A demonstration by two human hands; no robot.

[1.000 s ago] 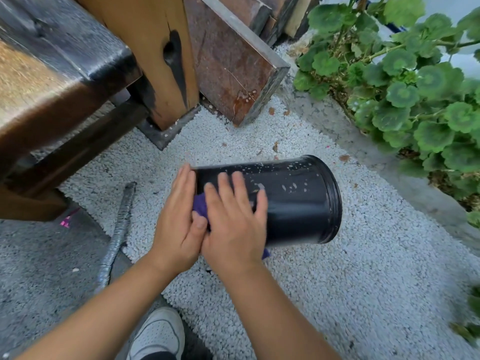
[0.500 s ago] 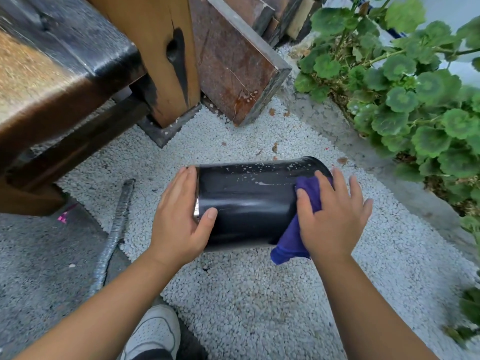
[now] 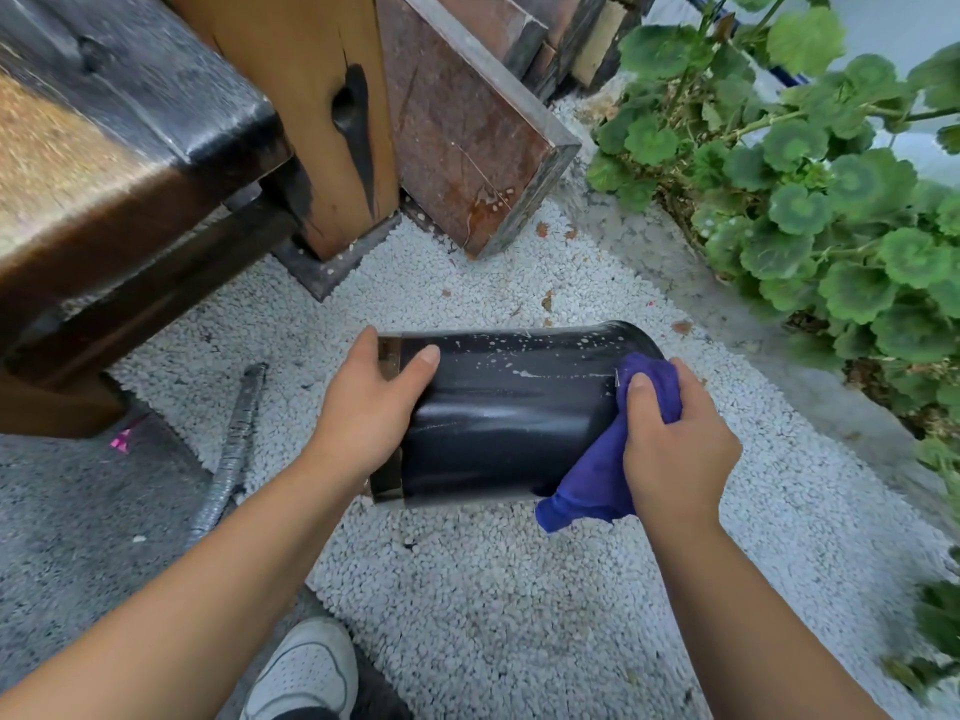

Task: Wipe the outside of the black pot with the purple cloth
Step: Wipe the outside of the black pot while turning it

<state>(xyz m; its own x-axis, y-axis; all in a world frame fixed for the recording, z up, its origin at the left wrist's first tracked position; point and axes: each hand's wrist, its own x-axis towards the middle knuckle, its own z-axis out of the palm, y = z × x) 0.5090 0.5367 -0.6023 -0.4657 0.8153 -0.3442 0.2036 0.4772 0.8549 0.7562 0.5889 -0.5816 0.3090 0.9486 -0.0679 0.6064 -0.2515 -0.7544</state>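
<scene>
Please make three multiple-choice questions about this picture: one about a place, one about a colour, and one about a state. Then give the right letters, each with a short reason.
1. Where on the black pot is the purple cloth?
A. at the end by the right hand
B. under the left hand
C. on the gravel, apart from the pot

2. What colour is the shoe at the bottom edge?
A. red
B. white
C. green

3. How does the pot lie?
A. upright on its base
B. on its side
C. upside down on the bench

Answers: 1 A, the right hand presses the cloth there, while the left hand grips the other end bare. 2 B, the shoe is white. 3 B, its long wall runs across the view, over the gravel.
</scene>
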